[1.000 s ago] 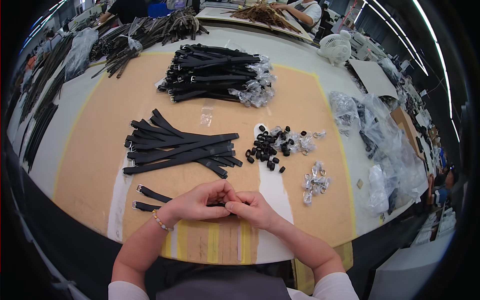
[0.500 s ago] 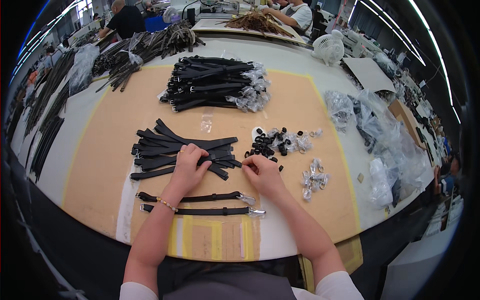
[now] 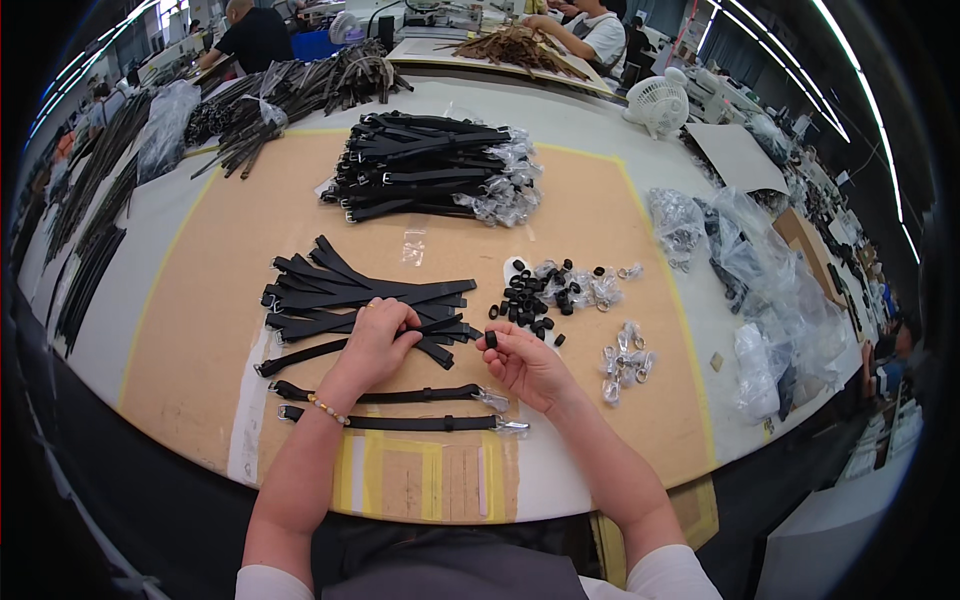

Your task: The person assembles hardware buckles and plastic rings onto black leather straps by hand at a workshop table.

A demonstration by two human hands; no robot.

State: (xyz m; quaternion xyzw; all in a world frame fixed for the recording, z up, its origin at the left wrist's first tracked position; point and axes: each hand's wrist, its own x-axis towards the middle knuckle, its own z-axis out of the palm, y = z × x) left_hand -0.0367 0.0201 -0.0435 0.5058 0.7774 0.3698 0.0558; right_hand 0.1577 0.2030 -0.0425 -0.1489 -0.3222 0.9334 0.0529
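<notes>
My left hand (image 3: pixel 378 340) is closed on a black strap (image 3: pixel 300 357) with a buckle at its left end; its other end pokes out past the fingers to the right. Between thumb and fingertips my right hand (image 3: pixel 530 365) pinches a small black strap loop (image 3: pixel 491 340), just right of the strap ends. A fanned pile of black straps (image 3: pixel 320 292) lies beyond and under my left hand. Nearer me rest two straps (image 3: pixel 400 424) fitted with loops and plastic-wrapped metal clasps. Loose black loops (image 3: pixel 525 290) are heaped beyond my right hand.
Wrapped metal clasps (image 3: pixel 628 365) lie to the right. A big stack of buckled straps (image 3: pixel 420 165) sits at the back. Clear plastic bags (image 3: pixel 770 290) and a white fan (image 3: pixel 658 100) occupy the right side, long dark strips (image 3: pixel 330 85) the far left. Other people work beyond the table.
My right hand has turned palm-up with a black loop now showing in its fingertips. The strap under my left hand has shifted slightly, its tip lifted over the pile.
</notes>
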